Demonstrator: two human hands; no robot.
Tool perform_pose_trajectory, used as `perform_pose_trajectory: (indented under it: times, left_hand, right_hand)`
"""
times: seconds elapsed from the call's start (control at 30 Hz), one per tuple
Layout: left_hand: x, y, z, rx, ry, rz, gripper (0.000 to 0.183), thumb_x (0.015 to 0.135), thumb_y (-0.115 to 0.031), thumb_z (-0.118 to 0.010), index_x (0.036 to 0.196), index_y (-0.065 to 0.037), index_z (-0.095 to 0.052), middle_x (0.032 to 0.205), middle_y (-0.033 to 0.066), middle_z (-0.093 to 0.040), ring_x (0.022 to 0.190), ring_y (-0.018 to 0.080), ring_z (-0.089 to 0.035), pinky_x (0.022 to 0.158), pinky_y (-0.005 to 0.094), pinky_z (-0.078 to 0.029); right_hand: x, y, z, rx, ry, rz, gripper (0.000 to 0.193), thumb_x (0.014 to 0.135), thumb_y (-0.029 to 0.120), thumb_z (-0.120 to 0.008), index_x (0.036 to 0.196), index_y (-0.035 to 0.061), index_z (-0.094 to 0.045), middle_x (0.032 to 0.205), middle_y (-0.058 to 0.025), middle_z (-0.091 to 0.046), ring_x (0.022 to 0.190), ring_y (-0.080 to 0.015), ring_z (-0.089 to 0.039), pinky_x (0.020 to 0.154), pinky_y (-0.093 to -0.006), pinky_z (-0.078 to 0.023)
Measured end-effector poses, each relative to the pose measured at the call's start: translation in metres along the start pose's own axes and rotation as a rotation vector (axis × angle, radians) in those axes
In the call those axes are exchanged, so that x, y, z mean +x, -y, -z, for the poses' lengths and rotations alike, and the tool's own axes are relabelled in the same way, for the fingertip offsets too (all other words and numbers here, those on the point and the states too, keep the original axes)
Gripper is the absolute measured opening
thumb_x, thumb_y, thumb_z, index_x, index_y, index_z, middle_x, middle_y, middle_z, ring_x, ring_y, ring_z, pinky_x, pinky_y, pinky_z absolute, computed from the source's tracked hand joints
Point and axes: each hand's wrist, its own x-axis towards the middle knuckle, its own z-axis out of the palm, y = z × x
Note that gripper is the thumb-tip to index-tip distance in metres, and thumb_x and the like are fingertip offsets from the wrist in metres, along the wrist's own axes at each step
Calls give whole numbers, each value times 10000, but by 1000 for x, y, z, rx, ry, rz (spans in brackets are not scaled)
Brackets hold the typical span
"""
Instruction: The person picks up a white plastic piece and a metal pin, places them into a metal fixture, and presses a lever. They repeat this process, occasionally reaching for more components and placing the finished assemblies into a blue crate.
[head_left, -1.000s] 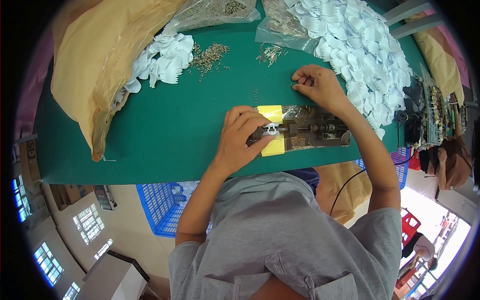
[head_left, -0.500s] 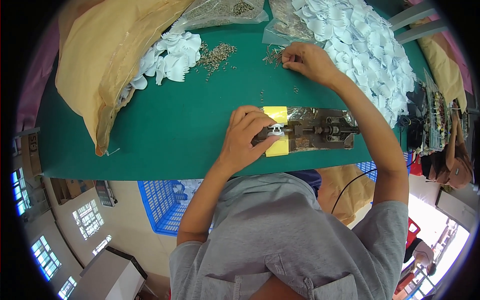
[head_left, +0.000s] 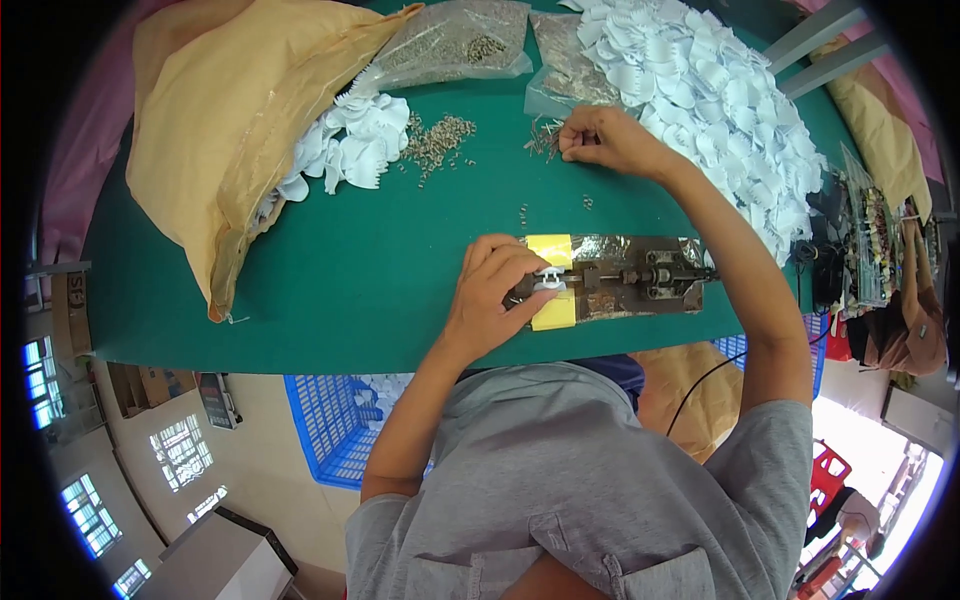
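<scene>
At the middle of the green table, my left hand (head_left: 492, 300) grips a white plastic hair claw clip (head_left: 549, 279) against the dark metal jig (head_left: 625, 272), between two yellow pads (head_left: 551, 314). Farther off, my right hand (head_left: 610, 142) is closed, thumb and forefinger together at the edge of a small heap of thin metal pins (head_left: 543, 140). Whether a pin sits between those fingertips is too small to make out. Left of the pins lies a pile of small metal springs (head_left: 440, 141).
A large pile of white toothed clip halves (head_left: 720, 110) covers the far right. More spill from a tan sack (head_left: 215, 130) on the left. Clear bags of small metal parts (head_left: 455, 45) lie at the back. A blue basket (head_left: 325, 430) stands below the table's near edge.
The whole view has shifted slightly, so the table sits lower in it. My right hand stays at the pins, fingertips drawn closer together. My left hand keeps its hold on the clip.
</scene>
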Motion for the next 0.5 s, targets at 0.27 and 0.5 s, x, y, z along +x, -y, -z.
perform_pose_trajectory:
  times: [0.27,0.5]
  left_hand:
    - [-2,3,-1,-10,-4,12,336,781,-121,-890,1072,-76,-729,1080,71,-705,1119,288,-615,960,402,-501]
    - [2,4,0,-22,25,10,334,784,-131,-885,1075,-84,-728,1079,67,-704,1110,289,-615,952,405,-497]
  right_hand:
    - [-21,51,-14,-170,9,84,139,917,115,-725,962,8,-650,910,-102,-652,826,-250,-641,747,-370,-518]
    - [-99,135,-39,169,-205,47,141,872,56,-780,965,59,-675,881,-72,-647,812,-246,-629,752,-371,-497]
